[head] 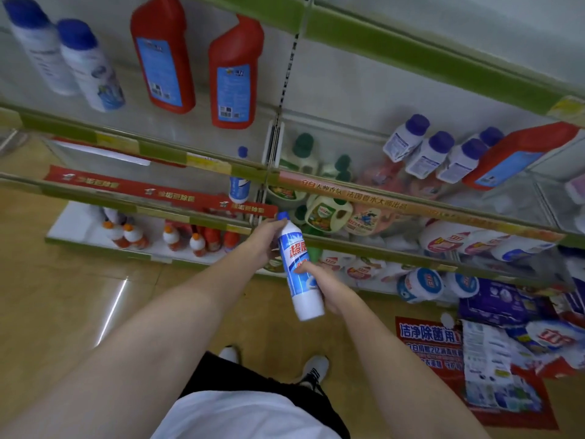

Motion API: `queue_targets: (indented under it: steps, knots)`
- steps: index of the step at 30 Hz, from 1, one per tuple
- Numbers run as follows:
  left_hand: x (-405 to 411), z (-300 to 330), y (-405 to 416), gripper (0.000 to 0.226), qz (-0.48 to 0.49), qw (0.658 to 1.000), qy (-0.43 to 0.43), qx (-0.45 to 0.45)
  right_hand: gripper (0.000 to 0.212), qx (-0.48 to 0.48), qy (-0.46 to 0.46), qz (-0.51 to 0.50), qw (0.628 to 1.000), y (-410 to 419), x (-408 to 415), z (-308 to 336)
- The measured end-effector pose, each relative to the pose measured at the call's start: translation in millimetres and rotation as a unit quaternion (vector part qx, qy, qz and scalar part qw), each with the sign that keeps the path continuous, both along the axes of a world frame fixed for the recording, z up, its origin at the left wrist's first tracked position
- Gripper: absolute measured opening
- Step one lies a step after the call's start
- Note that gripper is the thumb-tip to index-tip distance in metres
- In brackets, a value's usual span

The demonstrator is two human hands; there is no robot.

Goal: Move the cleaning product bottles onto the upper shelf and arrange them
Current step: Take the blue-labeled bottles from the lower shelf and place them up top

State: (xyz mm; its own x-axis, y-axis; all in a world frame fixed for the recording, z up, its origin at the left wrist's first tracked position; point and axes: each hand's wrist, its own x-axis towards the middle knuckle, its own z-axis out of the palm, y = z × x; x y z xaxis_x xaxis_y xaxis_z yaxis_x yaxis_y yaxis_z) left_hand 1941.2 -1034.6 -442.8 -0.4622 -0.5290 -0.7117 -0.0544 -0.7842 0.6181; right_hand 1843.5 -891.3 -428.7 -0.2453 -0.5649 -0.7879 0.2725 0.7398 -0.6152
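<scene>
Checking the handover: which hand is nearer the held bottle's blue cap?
Left. The left hand grips the bottle just below its blue cap; the right hand holds the lower body.

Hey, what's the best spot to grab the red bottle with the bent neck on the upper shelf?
Grip the red bottle around its straight lower body, at the blue label, coming from the open shelf front. It stands upright, and the angled neck is narrow and off-centre, likely a poorer hold.

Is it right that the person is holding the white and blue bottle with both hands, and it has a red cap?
Not quite: the cap is blue, not red, as the head view shows. The rest holds: the left hand and right hand both hold the white and blue bottle.
</scene>
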Motion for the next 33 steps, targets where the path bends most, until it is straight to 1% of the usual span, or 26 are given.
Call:
queue_targets:
  steps: [2,3,6,9,11,14,16,19,21,28,31,33]
  knots:
    - [4,-2,4,0.03,0.004,1.0,0.022,0.017,0.041,-0.003,-0.061,-0.011,0.998,2,4,-1]
    - [6,-3,6,0.03,0.004,0.999,0.03,0.022,0.042,-0.004,-0.072,-0.009,0.997,3,6,-2]
    - [9,-6,10,0.037,-0.003,0.999,0.039,0.016,0.053,0.003,-0.064,0.031,0.997,7,12,-4]
    - [11,-7,9,0.04,-0.016,1.0,0.019,-0.008,0.056,0.008,-0.046,0.069,0.996,7,19,0]
    - [12,-7,8,0.038,-0.022,1.0,0.002,-0.022,0.052,0.007,-0.024,0.081,0.996,6,23,1]
    - [13,-4,7,0.031,-0.011,1.0,0.001,-0.019,0.06,0.003,0.018,0.096,0.995,3,29,-1]
    - [14,-2,6,0.03,0.009,1.0,0.023,0.011,0.065,0.005,0.085,0.118,0.989,-1,33,-4]
    - [16,4,4,0.032,0.018,0.998,0.05,0.04,0.077,-0.003,0.209,0.16,0.965,-4,39,-5]
    - [18,8,2,0.035,0.015,0.998,0.043,0.037,0.081,-0.017,0.25,0.174,0.952,-1,42,-3]
    - [22,12,-2,0.045,-0.007,1.0,0.008,-0.011,0.073,-0.025,0.279,0.187,0.942,1,40,0]
    - [13,31,-7,0.041,-0.007,0.999,0.022,-0.044,0.074,-0.036,0.283,0.155,0.946,-6,35,6]
    - [1,55,-13,0.039,-0.023,0.995,0.043,-0.081,0.08,-0.054,0.283,0.121,0.95,-15,29,14]
